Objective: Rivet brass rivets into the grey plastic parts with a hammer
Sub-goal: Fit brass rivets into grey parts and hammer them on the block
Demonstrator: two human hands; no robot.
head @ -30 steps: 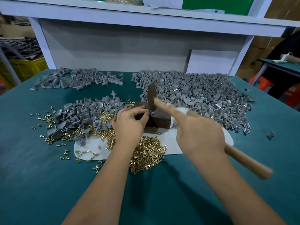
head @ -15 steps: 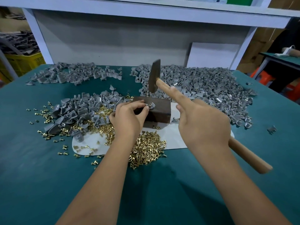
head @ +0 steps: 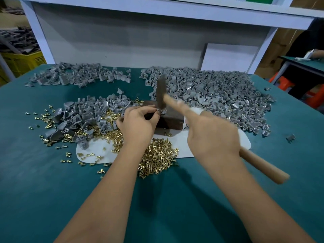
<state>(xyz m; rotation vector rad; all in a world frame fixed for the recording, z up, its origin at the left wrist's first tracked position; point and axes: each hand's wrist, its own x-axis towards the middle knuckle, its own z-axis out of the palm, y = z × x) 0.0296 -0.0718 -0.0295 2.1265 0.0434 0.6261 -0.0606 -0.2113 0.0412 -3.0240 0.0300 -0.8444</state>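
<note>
My left hand (head: 138, 121) pinches a small grey plastic part (head: 162, 112) on top of a dark metal block (head: 171, 120). My right hand (head: 213, 137) grips the wooden handle of a hammer (head: 263, 165), index finger stretched along it. The hammer's dark head (head: 161, 94) is blurred and comes down right on the held part. A heap of brass rivets (head: 157, 156) lies in front of the block on a white sheet (head: 244, 140). More rivets (head: 47, 120) are scattered to the left.
Grey plastic parts lie in three piles: a large one (head: 219, 97) at the right, one (head: 87, 116) at the left of the block, one (head: 78, 76) at the back left. A white shelf frame (head: 157, 13) stands behind the green table (head: 43, 181). A yellow crate (head: 21, 62) sits far left.
The hammer head was down at the block, rose above it, and has now swung down again onto the part. My left hand has kept its pinch at the block.
</note>
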